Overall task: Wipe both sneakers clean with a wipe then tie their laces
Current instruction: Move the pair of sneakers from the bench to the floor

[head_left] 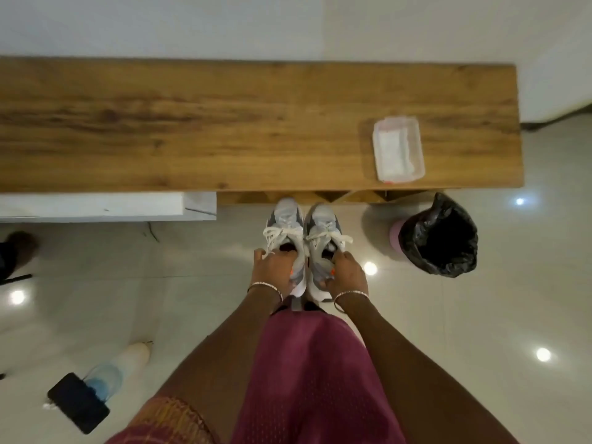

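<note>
Two grey-and-white sneakers stand side by side on the tiled floor, toes pointing at the wooden bench. My left hand (272,267) grips the heel collar of the left sneaker (286,224), fingers curled into its opening. My right hand (347,272) grips the collar of the right sneaker (323,227) the same way. Both sets of white laces lie loose over the tongues. A clear plastic box of white wipes (398,149) sits on the bench at the right.
The long wooden bench (224,123) runs across the view against a white wall. A bin lined with a black bag (440,237) stands right of the sneakers. A dark phone (78,402) and a plastic bottle (118,366) lie on the floor at lower left.
</note>
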Demonstrator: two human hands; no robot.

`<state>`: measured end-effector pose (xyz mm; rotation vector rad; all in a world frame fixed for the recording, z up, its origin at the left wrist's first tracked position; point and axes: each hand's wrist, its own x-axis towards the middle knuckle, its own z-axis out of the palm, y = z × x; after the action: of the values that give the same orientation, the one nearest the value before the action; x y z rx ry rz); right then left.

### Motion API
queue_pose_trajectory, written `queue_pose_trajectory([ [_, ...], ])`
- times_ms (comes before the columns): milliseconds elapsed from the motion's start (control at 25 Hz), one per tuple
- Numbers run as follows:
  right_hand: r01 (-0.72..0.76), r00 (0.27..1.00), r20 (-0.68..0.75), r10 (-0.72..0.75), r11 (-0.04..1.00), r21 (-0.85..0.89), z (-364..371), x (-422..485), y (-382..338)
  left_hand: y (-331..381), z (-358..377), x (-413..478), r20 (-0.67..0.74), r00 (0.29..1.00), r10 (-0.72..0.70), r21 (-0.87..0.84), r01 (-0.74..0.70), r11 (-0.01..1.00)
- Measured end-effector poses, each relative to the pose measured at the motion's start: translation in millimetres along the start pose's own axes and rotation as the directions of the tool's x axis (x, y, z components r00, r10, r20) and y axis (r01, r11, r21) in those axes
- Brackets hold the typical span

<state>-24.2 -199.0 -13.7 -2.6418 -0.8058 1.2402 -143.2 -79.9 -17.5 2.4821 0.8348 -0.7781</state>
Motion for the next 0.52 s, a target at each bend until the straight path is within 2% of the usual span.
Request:
queue_pose_trajectory([
  [240,0.003,0.993,-0.122,-0.004,1.000,-0.004,66,124,28,-33,85,116,-0.157,0.986,0.057,0.105,-0.041,0.994],
  [400,0.079,0.964,-0.252,-0.088,0.996,-0.046,101,209,46,-43,133,188,-0.301,0.952,0.052,0.152,-0.006,0.988],
  [520,0.124,0.928,-0.343,-0.142,0.990,-0.073,120,255,56,-47,160,229,-0.435,0.899,0.055,0.148,0.011,0.989],
])
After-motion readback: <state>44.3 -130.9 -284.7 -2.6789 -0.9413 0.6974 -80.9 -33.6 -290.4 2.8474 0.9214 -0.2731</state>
